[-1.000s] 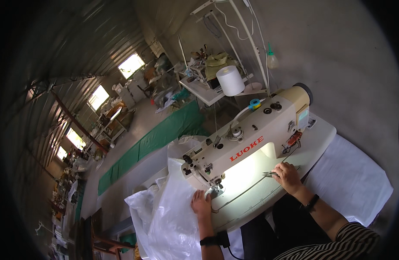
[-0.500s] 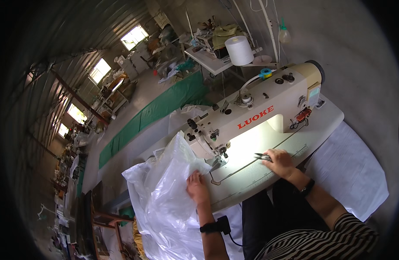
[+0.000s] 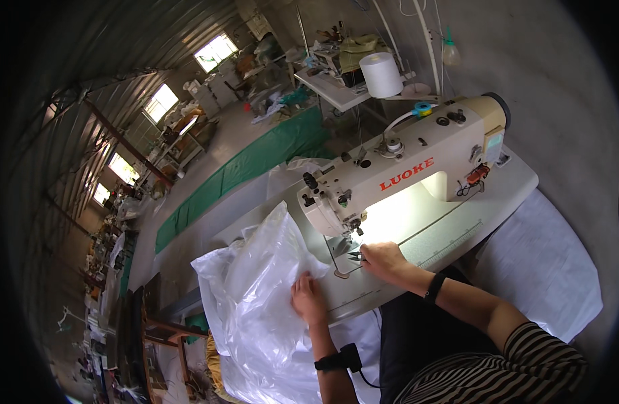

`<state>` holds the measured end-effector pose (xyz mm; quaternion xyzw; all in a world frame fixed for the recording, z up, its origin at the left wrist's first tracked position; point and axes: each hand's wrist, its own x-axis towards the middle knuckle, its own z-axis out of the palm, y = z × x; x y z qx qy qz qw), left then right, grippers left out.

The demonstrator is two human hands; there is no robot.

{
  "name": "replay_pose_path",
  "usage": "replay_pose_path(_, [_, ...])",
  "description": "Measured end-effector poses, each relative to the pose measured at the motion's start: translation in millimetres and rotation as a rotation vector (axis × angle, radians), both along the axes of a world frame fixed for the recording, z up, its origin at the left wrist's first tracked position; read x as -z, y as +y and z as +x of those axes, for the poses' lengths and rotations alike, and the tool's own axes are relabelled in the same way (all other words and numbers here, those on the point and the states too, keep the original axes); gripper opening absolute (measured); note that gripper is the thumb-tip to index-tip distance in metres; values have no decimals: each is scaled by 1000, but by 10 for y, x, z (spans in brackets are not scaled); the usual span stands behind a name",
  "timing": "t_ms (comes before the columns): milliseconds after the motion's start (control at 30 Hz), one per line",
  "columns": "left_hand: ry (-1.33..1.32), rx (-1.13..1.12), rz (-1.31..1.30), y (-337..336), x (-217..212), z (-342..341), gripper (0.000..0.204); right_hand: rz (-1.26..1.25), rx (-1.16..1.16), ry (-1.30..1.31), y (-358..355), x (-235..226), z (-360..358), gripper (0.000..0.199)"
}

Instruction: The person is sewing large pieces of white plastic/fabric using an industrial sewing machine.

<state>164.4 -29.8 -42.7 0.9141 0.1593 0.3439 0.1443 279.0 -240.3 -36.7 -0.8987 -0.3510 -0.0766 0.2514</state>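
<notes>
My right fingers [image 3: 370, 254] pinch dark snips [image 3: 356, 256] above the tabletop [image 3: 360, 294], near the sewing machine's [image 3: 390, 192] needle end. My left fingers [image 3: 301, 291] touch the white plastic sheet [image 3: 252, 303]; whether they pinch it, I can't tell. Beyond, by the wall, is a green-tipped bottle [image 3: 451, 55], its contents unclear.

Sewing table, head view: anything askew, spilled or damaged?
No spill or damage visible. The white sheet is crumpled at the sewing table's left end, by the left hand; likely just loose material. The sewing machine looks slanted, but the windows do too: probably camera tilt.
</notes>
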Motion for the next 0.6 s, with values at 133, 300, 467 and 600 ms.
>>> replay_pose_path(133, [0,14,-30,28,23,-55,4,-64,7,-63,305,47,16,23])
replay_pose_path(300, [-44,64,-11,33,28,-59,5,-137,35,-154,338,105,23,24])
replay_pose_path(467, [-29,43,-44,10,34,-67,5,-145,217,-134,-431,18,95,28])
replay_pose_path(600, [-104,94,-139,8,63,-74,5,-161,276,-340,-877,-148,125,33])
